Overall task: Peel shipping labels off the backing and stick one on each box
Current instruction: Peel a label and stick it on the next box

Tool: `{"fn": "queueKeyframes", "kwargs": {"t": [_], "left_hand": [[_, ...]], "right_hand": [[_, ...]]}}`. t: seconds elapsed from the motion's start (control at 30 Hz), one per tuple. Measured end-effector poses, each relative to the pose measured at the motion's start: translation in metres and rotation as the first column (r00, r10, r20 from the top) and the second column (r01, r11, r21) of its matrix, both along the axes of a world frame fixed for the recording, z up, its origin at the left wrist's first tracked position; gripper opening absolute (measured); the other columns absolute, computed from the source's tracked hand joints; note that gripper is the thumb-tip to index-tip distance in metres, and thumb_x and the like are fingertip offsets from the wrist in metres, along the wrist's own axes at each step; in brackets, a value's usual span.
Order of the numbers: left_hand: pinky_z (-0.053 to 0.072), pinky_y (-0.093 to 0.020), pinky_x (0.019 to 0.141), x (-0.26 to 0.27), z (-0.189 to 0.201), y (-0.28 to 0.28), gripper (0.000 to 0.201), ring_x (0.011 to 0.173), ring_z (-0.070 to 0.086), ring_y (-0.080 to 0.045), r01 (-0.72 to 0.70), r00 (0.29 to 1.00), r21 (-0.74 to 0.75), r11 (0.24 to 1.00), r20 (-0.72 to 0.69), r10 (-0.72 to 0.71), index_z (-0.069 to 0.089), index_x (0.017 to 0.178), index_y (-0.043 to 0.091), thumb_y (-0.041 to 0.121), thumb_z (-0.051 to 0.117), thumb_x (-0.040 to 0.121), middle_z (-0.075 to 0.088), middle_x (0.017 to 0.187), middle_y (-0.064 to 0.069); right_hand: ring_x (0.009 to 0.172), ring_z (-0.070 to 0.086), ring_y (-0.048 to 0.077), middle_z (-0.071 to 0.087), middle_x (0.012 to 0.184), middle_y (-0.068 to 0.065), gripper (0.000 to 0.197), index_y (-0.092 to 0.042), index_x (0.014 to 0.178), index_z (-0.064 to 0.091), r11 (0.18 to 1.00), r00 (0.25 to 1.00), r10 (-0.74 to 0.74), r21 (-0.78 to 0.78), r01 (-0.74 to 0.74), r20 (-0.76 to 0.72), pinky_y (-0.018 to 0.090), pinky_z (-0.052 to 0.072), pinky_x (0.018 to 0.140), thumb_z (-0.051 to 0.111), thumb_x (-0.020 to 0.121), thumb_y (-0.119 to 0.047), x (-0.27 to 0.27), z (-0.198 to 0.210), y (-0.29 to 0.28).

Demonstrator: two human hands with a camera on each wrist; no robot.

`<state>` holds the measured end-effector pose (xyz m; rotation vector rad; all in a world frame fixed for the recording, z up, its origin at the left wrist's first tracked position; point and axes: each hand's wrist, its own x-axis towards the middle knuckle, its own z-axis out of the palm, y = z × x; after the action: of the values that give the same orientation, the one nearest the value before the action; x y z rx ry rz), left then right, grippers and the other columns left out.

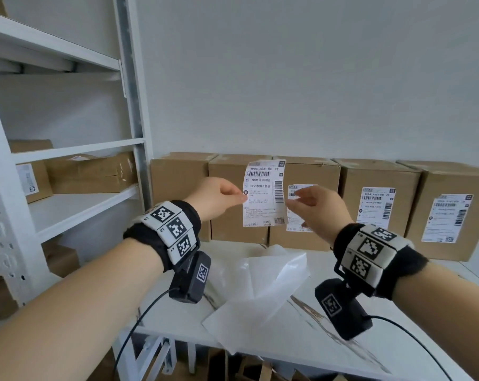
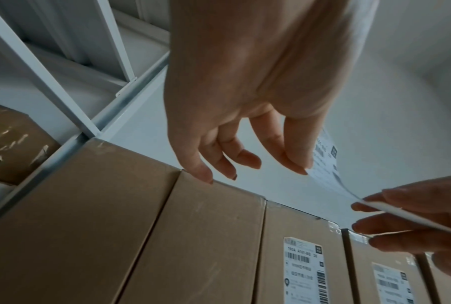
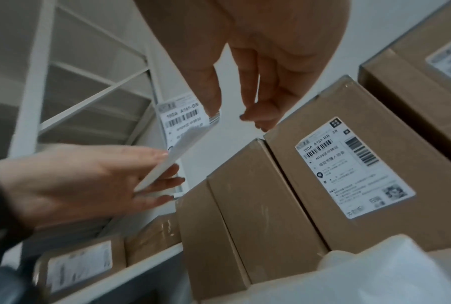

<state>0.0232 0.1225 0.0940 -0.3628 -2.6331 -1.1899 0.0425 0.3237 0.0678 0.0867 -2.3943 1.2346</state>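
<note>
Both forearms reach in from the bottom corners of the head view. At centre frame the left hand (image 1: 219, 198) pinches the left edge of a peeled shipping label (image 1: 264, 192); the right hand (image 1: 315, 209) pinches its right edge. It hangs in front of a row of cardboard boxes (image 1: 378, 177). Loose backing sheets (image 1: 260, 287) lie lower centre on the white table (image 1: 301, 350).

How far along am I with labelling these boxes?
Done: three of the five boxes carry labels, the third, fourth and fifth from the left. In hand: the left hand and right hand pinch a label in the air before the row. Left: the first box and second box are bare.
</note>
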Motion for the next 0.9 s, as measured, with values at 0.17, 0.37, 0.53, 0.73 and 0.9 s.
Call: {"fn": "queueKeyframes", "kwargs": {"t": [0.17, 0.37, 0.53, 0.73, 0.9], "left_hand": [[0.038, -0.023, 0.080, -0.024, 0.002, -0.009, 0.019, 0.093, 0.055, -0.010, 0.038, 0.999, -0.067, 0.997, 0.004, -0.037, 0.071, 0.098, 0.015, 0.029, 0.065, 0.087, 0.063, 0.099, 0.005], [0.044, -0.026, 0.086, -0.062, -0.010, -0.020, 0.019, 0.097, 0.059, -0.012, 0.001, 1.000, -0.111, 0.994, 0.016, 0.000, 0.073, 0.096, 0.016, 0.030, 0.066, 0.086, 0.068, 0.102, 0.004], [0.036, -0.031, 0.101, -0.097, 0.002, -0.037, 0.034, 0.125, 0.047, -0.020, -0.201, 0.968, -0.310, 0.929, -0.210, 0.140, 0.061, 0.121, 0.023, 0.032, 0.062, 0.088, 0.049, 0.137, 0.000], [0.018, -0.038, 0.117, -0.131, 0.021, -0.035, 0.076, 0.145, 0.016, -0.018, -0.167, 0.949, -0.638, 0.752, -0.309, -0.052, 0.025, 0.147, 0.027, 0.040, 0.065, 0.084, 0.021, 0.157, 0.004], [0.036, -0.043, 0.108, -0.143, 0.020, -0.031, 0.085, 0.142, 0.027, -0.021, -0.140, 0.973, -0.728, 0.671, -0.226, -0.043, 0.027, 0.147, 0.029, 0.040, 0.073, 0.077, 0.028, 0.154, 0.001]], "right_hand": [[0.068, 0.063, 0.004, 0.069, 0.092, 0.004, 0.025, -0.009, 0.101, 0.064, 0.961, 0.986, 0.106, -0.269, -0.069, 0.125, 0.016, 0.045, 0.055, 0.071, 0.080, -0.021, -0.030, 0.014, -0.012], [0.034, 0.051, -0.003, 0.070, 0.079, 0.007, 0.019, -0.011, 0.068, 0.056, 0.938, 0.964, 0.140, -0.341, -0.057, 0.225, 0.013, 0.036, 0.041, 0.070, 0.080, -0.010, -0.074, 0.009, -0.024], [0.052, 0.054, 0.004, 0.068, 0.075, 0.002, 0.010, -0.008, 0.079, 0.063, 0.967, 0.956, 0.100, -0.253, -0.028, 0.276, 0.014, 0.039, 0.044, 0.070, 0.080, -0.014, -0.109, -0.005, -0.040], [0.065, 0.063, 0.008, 0.073, 0.087, 0.003, 0.011, -0.017, 0.075, 0.063, 0.976, 0.940, 0.117, -0.210, -0.050, 0.322, 0.017, 0.040, 0.048, 0.067, 0.083, -0.024, -0.135, -0.022, -0.060], [0.070, 0.066, 0.011, 0.074, 0.089, 0.004, 0.012, -0.015, 0.077, 0.065, 0.977, 0.933, 0.095, -0.210, -0.021, 0.348, 0.017, 0.040, 0.048, 0.068, 0.082, -0.026, -0.149, -0.028, -0.066]]}}
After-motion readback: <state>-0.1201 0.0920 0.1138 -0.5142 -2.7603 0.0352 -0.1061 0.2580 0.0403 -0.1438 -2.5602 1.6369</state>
